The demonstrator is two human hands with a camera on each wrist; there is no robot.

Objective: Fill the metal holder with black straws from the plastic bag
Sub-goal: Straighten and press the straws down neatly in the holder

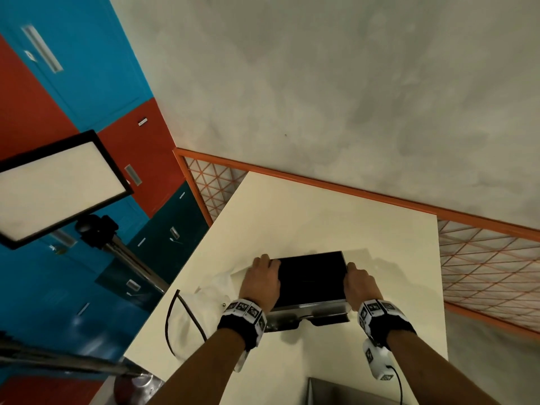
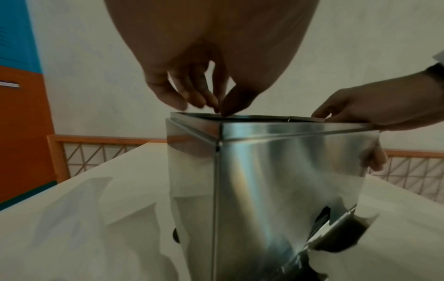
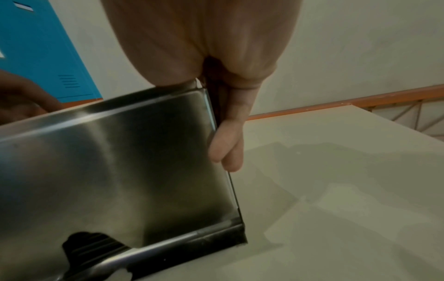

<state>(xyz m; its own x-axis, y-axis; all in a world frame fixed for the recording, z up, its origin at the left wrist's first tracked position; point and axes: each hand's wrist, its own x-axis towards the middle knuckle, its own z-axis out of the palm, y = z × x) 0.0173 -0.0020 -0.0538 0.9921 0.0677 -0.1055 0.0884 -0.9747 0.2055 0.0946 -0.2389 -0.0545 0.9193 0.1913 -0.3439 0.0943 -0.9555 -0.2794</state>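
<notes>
Now both hands sit at the holder's top, which looks full.

The left hand [image 1: 261, 283] rests curled fingers on the left rim of the holder [image 1: 311, 280]; the right hand [image 1: 361, 285] clasps the right edge, fingers down the side. Its opening is black to the rim, so filling seems nearly done. The crumpled bag [image 1: 204, 299] lies beside it on the worktop [image 1: 321, 214].

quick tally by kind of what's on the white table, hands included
metal holder: 1
plastic bag: 1
black cable: 1
hands, left hand and right hand, both on the holder: 2
total: 5
</notes>
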